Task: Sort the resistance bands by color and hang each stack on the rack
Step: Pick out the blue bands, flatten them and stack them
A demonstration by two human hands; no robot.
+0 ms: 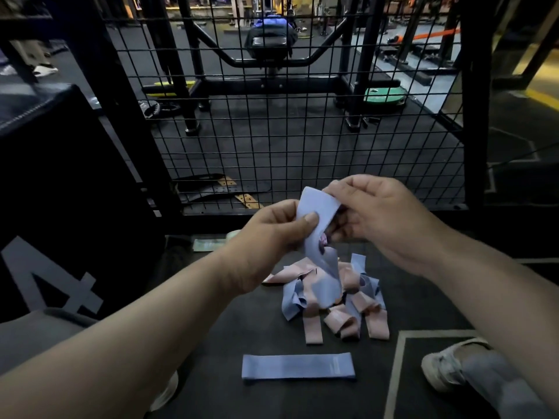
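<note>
The left hand [272, 234] and right hand [372, 219] are both pinching the top of a blue band [317, 237], which is dangling limply over the mixed pile [335, 300] on the floor, looking light and soft, best taken by its looped end.

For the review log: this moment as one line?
left hand + right hand: pinch blue fabric band | floor: pink-and-blue band pile, flat blue band

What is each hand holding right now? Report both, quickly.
Left hand: pinches the blue band.
Right hand: pinches the same band's upper end.
</note>
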